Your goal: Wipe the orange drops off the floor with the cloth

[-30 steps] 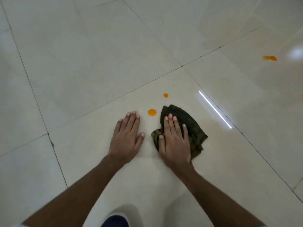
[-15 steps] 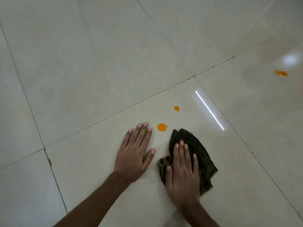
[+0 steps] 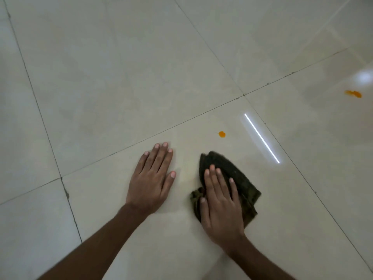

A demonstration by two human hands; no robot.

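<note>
Item: floor (image 3: 101,77), pale glossy tiles with thin dark grout lines; a bright line of reflected light (image 3: 261,138) lies at about 1 o'clock from the cloth, and a soft round glare (image 3: 364,77) sits at the far right edge.

Item: cloth (image 3: 240,178), dark green, crumpled and folded, flat on the floor right of centre. Its pointed end faces 12 o'clock; its wider folds spread toward 4 o'clock.

Item: right hand (image 3: 220,205), palm down on the near half of the cloth, fingers straight and together, thumb at the cloth's left edge. Grip: not clenched; the flat hand presses the cloth to the tile rather than closing around it.

Item: left hand (image 3: 151,182), palm down on bare tile at 9 o'clock of the cloth, apart from it, fingers extended. Grip: released, holding nothing.

Item: small orange drop (image 3: 222,134), round, on the same tile as both hands, at 12 o'clock of the cloth's tip, near but not touching.

Item: orange smear (image 3: 353,93), irregular, elongated, on a further tile at 2 o'clock, well apart from the cloth.

Item: both forearms, bare, entering from the lower edge.
</note>
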